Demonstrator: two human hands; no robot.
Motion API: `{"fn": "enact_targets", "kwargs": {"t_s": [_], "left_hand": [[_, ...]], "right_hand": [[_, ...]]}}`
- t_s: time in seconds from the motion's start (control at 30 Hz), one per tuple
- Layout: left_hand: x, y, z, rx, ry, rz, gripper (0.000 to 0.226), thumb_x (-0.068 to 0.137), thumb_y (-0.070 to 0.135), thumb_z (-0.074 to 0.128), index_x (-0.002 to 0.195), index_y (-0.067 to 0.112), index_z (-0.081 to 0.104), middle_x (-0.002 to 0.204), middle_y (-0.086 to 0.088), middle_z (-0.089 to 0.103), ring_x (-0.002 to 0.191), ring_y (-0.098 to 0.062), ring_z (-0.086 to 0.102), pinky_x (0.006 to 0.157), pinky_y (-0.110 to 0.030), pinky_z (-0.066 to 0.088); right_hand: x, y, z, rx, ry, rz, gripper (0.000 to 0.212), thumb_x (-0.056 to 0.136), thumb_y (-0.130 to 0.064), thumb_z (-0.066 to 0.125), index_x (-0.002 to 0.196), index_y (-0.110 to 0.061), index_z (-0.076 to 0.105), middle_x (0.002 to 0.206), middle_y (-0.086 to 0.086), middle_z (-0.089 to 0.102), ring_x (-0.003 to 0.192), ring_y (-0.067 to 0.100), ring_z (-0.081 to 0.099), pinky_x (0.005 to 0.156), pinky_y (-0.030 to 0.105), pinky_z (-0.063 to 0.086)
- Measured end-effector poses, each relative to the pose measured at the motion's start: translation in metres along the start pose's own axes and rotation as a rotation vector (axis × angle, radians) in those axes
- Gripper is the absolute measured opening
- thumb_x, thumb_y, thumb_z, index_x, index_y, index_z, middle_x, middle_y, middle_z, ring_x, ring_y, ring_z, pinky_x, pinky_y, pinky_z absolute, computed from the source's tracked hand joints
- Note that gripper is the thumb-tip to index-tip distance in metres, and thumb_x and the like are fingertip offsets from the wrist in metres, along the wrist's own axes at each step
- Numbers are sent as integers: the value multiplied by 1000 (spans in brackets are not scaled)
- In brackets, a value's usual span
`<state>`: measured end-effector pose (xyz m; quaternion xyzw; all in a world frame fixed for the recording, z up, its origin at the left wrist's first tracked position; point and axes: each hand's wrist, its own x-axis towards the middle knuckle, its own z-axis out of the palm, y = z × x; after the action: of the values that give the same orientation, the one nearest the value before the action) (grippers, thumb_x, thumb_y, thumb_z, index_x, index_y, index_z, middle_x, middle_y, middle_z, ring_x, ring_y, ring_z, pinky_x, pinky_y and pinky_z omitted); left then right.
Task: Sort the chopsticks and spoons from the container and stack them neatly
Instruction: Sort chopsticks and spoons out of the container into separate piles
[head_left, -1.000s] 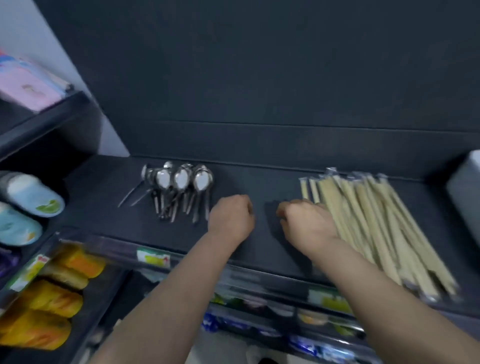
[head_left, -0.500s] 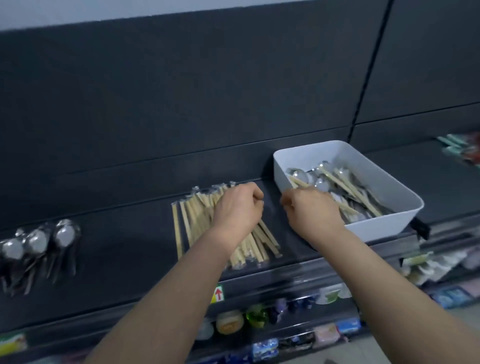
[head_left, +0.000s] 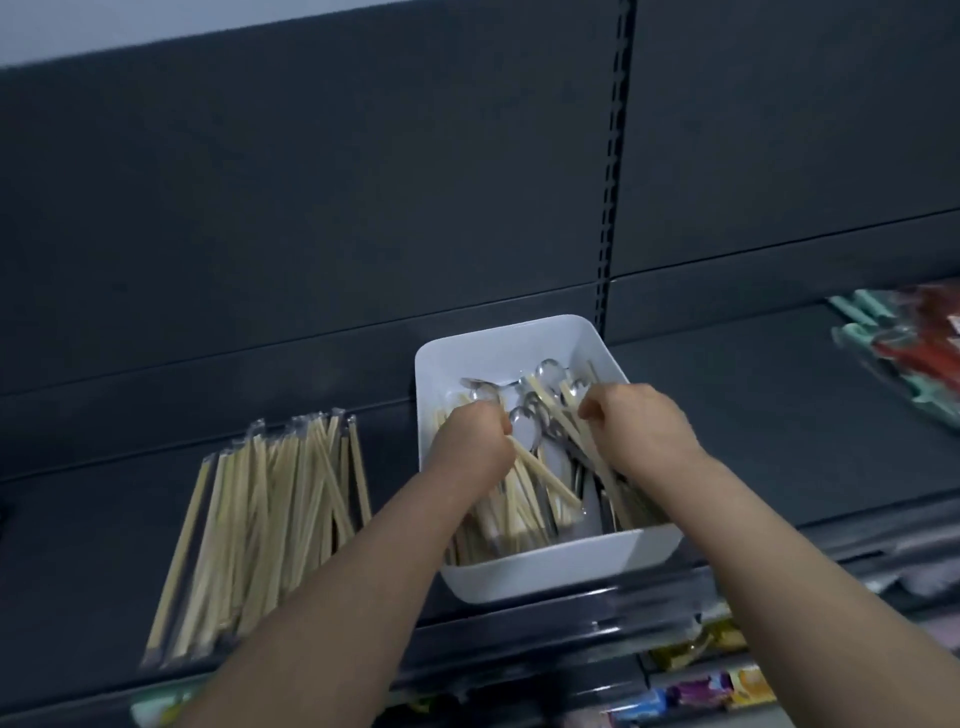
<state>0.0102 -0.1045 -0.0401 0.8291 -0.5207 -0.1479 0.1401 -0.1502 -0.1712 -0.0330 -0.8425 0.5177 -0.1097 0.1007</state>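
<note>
Head view: both hands are down in the white container, centre of frame, parked at the front edge of the dark shelf where we can reach straight in. The left hand has its grip curled tight on 1 of the chopsticks, which slants out of the fist toward the lower right. That looks like a pull to free it from the tangle. The right hand arches over the right side of the heap with its fingers hooked down among the sticks. Whether that grip has closed on anything, we cannot tell.

The spoons lie toward the back of the container, bowls up and handles threaded under the sticks. We judge that crossing to be the main snag, since lifting a stick may drag a spoon along.

At lower left, the sorted pile of wrapped chopsticks lies roughly parallel on the same shelf, just beside the container, so it is a short carry.

Around us, the back panel and its slotted upright stand behind. Blurred packets sit at the right edge, well apart, and coloured goods fill the tier below.
</note>
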Motion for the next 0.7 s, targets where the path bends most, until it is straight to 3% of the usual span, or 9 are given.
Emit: {"fn": "enact_targets", "kwargs": {"t_s": [0.1,0.23,0.43,0.5,0.57,0.63,0.7], "left_hand": [[12,11,14,48,-22,-86,15,87,16,56,90,7,67,96,-8,66,91,-28,63,67,-31,46],[23,24,24,3,-15,-219,32,87,43,61,96,14,50,89,-4,58,88,-26,60,66,-29,39],[27,21,32,-90,-20,-301,47,83,26,67,118,3,45,113,-9,59,102,-29,61,74,-31,46],[29,15,24,-173,-21,-340,37,81,24,67,109,4,54,99,-6,61,85,-24,62,63,-26,45],[26,8,12,-261,-5,-345,15,79,22,63,84,8,59,73,-4,58,64,-20,57,51,-24,40],[21,0,0,-305,7,-320,15,77,19,58,65,10,55,61,-4,55,61,-25,59,53,-24,42],[14,-5,-9,-305,6,-286,18,76,18,57,61,10,55,58,-6,54,62,-29,63,57,-29,49]], "right_hand": [[12,7,4,37,-54,-68,36,86,-6,49,111,-27,65,107,4,67,98,29,61,74,31,47],[15,11,11,23,-83,-131,34,87,-5,48,109,-25,66,104,3,68,94,27,63,70,29,45],[24,6,7,-51,-142,-107,34,86,3,48,109,-15,64,106,8,65,94,30,62,73,30,48],[31,-3,9,-70,-196,-103,35,86,5,47,114,-11,62,113,11,62,101,31,61,79,31,49],[37,-13,14,-92,-244,-100,35,87,3,48,118,-9,61,119,13,59,106,31,60,82,34,49],[41,-22,18,-137,-290,-83,33,91,0,49,122,-7,57,124,14,56,113,31,57,85,35,48],[42,-27,19,-180,-323,-62,34,93,-4,50,126,-7,55,130,13,53,120,29,53,91,36,47]]}}
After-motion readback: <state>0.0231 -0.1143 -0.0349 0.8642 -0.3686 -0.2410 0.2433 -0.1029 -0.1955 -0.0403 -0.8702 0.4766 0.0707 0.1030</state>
